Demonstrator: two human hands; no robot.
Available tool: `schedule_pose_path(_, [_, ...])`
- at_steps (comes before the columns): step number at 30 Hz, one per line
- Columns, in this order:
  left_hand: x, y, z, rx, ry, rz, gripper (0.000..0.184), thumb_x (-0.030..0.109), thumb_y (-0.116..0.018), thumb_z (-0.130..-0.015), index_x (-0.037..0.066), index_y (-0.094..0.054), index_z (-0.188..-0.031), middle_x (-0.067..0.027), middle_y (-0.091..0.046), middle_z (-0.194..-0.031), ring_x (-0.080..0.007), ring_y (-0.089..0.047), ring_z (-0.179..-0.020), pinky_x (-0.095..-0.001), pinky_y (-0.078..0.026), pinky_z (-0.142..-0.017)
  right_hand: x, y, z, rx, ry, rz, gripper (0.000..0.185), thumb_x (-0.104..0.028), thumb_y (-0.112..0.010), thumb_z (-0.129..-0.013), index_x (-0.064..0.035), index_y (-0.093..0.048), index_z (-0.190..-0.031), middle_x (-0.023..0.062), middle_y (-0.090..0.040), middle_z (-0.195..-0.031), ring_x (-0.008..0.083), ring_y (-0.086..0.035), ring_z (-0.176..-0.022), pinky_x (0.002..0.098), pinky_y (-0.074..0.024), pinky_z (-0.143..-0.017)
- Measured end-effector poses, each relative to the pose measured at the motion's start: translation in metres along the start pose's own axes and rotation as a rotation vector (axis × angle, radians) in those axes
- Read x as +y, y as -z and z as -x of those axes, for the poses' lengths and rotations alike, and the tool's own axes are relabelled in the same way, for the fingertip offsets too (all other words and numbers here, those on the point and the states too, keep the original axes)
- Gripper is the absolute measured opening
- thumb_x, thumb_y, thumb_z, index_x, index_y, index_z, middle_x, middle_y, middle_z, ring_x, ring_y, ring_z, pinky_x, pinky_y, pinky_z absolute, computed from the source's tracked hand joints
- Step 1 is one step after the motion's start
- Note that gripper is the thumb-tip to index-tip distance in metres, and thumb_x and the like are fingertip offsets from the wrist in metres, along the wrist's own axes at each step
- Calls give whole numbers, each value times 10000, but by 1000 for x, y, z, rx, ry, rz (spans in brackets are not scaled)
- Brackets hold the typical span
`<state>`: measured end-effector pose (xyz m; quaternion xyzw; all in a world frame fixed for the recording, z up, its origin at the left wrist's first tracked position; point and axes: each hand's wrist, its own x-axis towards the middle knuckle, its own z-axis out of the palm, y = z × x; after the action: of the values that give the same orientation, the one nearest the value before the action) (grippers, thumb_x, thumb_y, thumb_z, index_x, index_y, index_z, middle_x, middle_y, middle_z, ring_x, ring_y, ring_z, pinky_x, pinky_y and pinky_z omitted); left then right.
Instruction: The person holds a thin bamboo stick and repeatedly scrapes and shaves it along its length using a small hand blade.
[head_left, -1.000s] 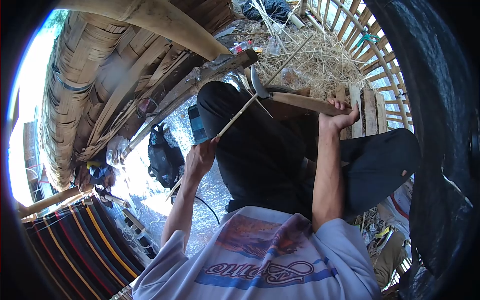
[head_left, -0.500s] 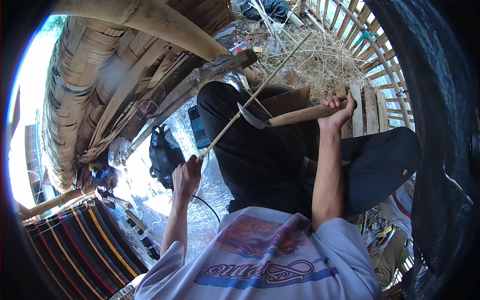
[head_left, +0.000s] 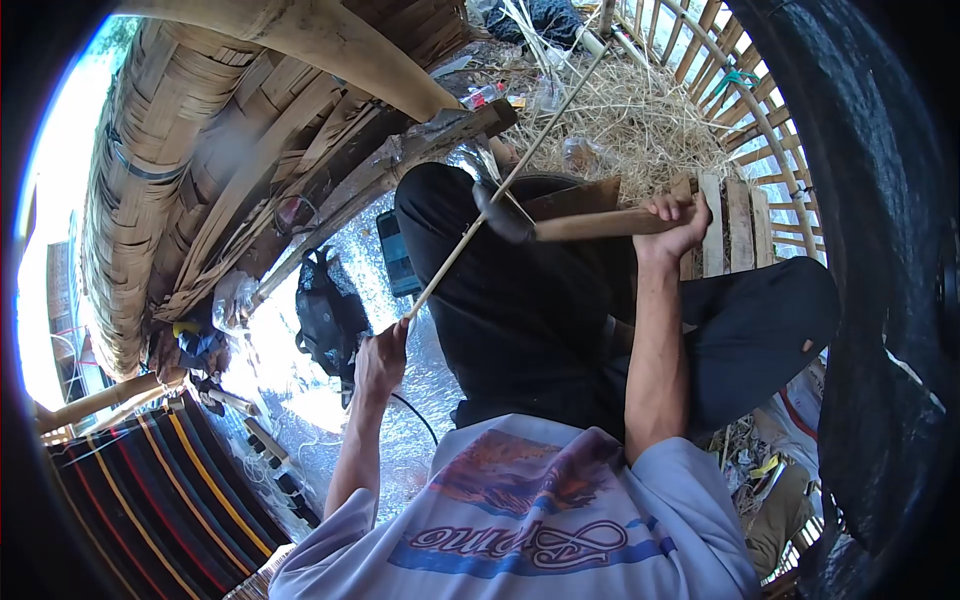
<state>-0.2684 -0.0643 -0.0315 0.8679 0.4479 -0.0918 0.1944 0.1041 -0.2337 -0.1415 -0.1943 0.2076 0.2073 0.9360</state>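
My left hand is closed round the near end of a long thin bamboo stick. The stick slants up and away over my bent leg, its far end above the straw. In my closed right hand is the thick wooden handle of a curved knife. The knife's hooked blade lies against the stick near its middle, at my knee. The blade looks dark and slightly blurred.
A phone and a black bag lie on the shiny sheet to my left. Woven bamboo stands beyond. Dry straw and wooden slats are ahead, with a bamboo fence at right.
The knife blade has turned from showing a bright face to a darker one, still at the stick. The stick's far end has shifted slightly left and up; my left hand has moved slightly down.
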Motion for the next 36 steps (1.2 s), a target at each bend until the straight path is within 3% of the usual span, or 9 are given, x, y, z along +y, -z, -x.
schedule_pose_path(6, [-5, -3, -7, 12, -55, -71, 364, 326, -404, -970, 79, -654, -876, -211, -561, -599, -400, -558, -530, -480, -398, -470, 2, -6, -1, 169, 158, -85, 340, -401, -535, -849, -143, -432, -653, -30, -339, -513, 101, -365, -479, 256, -337, -501])
schedule_pose_path(9, [2, -1, -10, -50, 19, -19, 388, 335, -401, -971, 60, -634, -826, -215, -561, -606, -427, -545, -553, -483, -405, -487, -3, -2, 1, -69, -47, 58, 358, -405, -537, -847, -145, -419, -630, -30, -340, -513, 105, -379, -488, 259, -347, -506])
schedule_pose_path(12, [0, -7, -14, -10, -9, 1, 419, 354, -404, -967, 46, -621, -784, -223, -558, -606, -444, -541, -579, -493, -402, -498, 4, -2, -6, 246, 196, -76, 350, -402, -548, -836, -146, -419, -636, -34, -343, -519, 104, -367, -481, 259, -351, -511])
schedule_pose_path(16, [5, -7, -19, -23, 17, -7, 442, 372, -414, -961, 37, -612, -751, -231, -555, -607, -454, -542, -595, -502, -401, -509, -2, -13, 4, 61, 3, 66, 369, -399, -545, -838, -142, -408, -610, -36, -345, -513, 112, -386, -492, 260, -352, -514])
schedule_pose_path(20, [5, -9, -24, -33, 15, -13, 448, 367, -409, -964, 32, -603, -740, -238, -549, -603, -456, -541, -594, -501, -400, -508, 3, 2, -6, 168, 186, -115, 359, -410, -544, -838, -137, -438, -629, -34, -342, -512, 103, -364, -480, 251, -345, -511])
schedule_pose_path(24, [14, -6, -26, -65, 24, 21, 436, 346, -405, -970, 26, -605, -751, -239, -547, -599, -447, -541, -579, -493, -394, -497, -4, -10, 2, -1, 2, 27, 382, -423, -528, -842, -135, -436, -608, -26, -346, -504, 111, -383, -485, 263, -356, -514])
schedule_pose_path(28, [11, -11, -28, -15, -54, 28, 446, 349, -405, -971, 14, -602, -752, -241, -545, -597, -445, -541, -574, -495, -390, -498, 0, -1, -3, 202, 208, -109, 370, -422, -538, -843, -134, -441, -631, -29, -338, -508, 101, -359, -474, 256, -346, -509])
schedule_pose_path(32, [22, -9, -30, -68, 17, 61, 468, 364, -397, -971, 4, -597, -749, -256, -541, -605, -456, -540, -591, -496, -396, -508, -4, -7, -1, 37, -1, 37, 377, -413, -515, -847, -137, -420, -608, -30, -348, -513, 106, -377, -480, 267, -356, -518])
schedule_pose_path(36, [16, -17, -30, -26, 19, 8, 486, 379, -391, -971, 0, -597, -747, -267, -544, -613, -465, -546, -609, -500, -402, -518, -2, -6, -3, 227, 183, -212, 331, -381, -514, -856, -141, -443, -641, -38, -346, -514, 98, -367, -472, 258, -351, -518])
